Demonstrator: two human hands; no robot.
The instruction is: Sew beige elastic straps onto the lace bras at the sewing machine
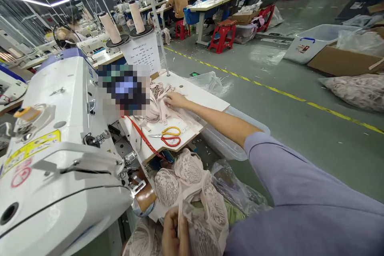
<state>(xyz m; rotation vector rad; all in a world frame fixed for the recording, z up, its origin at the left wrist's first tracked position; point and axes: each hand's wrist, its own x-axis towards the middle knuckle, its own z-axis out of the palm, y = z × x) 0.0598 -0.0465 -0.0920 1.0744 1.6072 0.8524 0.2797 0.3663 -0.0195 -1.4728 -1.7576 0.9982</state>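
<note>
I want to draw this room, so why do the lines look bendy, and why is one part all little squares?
In the head view, the wide lens bows the sewing machine and the yellow floor line; ceiling tube lights glare white; a pixelated patch hides something beside the right hand; the left hand looks sharp.

my one head camera looks forward and down from close over the sewing machine (pixel 60 148) and white table (pixel 207 98), tilted right, taking in the factory floor (pixel 270 100) beyond.
</note>
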